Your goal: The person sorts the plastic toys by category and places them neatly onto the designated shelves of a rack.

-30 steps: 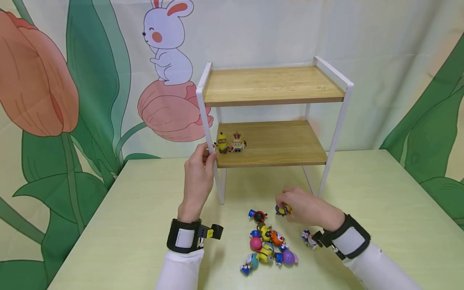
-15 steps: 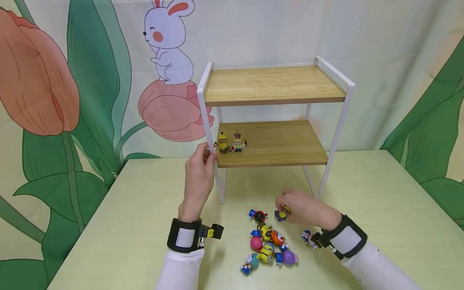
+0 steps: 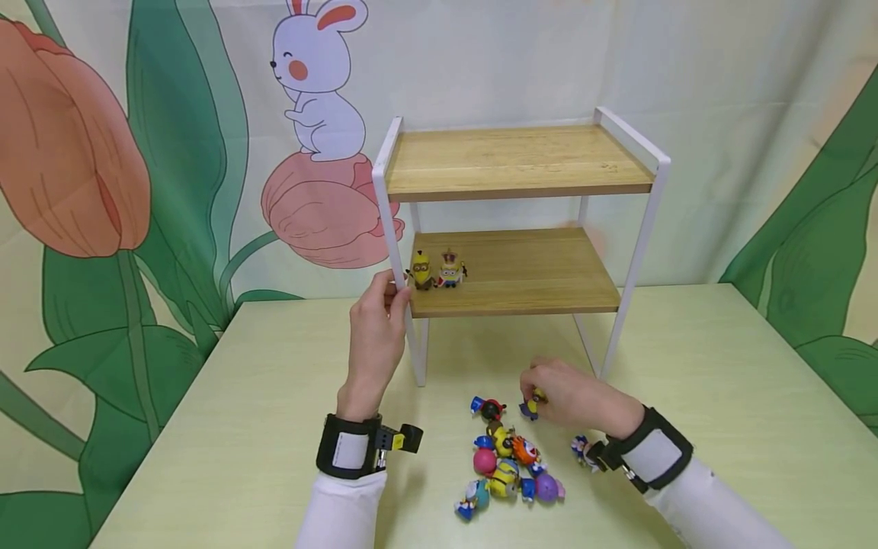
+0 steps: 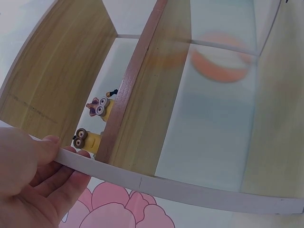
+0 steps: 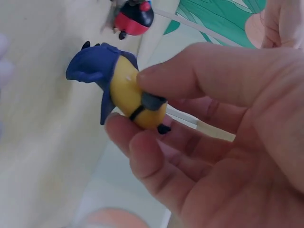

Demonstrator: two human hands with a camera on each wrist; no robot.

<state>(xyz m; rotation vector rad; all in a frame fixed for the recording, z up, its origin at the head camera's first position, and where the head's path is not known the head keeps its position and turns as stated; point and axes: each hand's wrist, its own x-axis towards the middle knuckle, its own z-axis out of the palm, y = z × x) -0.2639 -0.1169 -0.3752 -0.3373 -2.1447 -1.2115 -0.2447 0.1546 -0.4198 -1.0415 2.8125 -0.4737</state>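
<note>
My left hand (image 3: 377, 324) grips the left white post (image 4: 114, 175) of a two-tier wooden shelf (image 3: 535, 305), thumb on one side and fingers on the other. Between thumb and fingers, my right hand (image 3: 572, 390) pinches a yellow minion figurine in blue clothing (image 5: 126, 85), held above the table. Two figurines stand at the left of the lower tier: a minion with a tuft of hair (image 3: 421, 271) and a crowned minion (image 3: 450, 269). Left of and below my right hand lies a group of toy figurines, among them a striped yellow one (image 3: 504, 478) and a red-and-black one (image 3: 490, 409).
Beside the right wrist strap lies a blue-and-white figurine (image 3: 583, 451), partly covered by the wrist camera. A purple figurine (image 3: 546, 487) and a pink one (image 3: 484, 460) lie nearer the front of the table (image 3: 240, 457). Behind the shelf hangs a printed cloth (image 3: 494, 61).
The minion in my right hand has been turned in the fingers, and that hand has shifted very slightly left. My left hand stays on the post.
</note>
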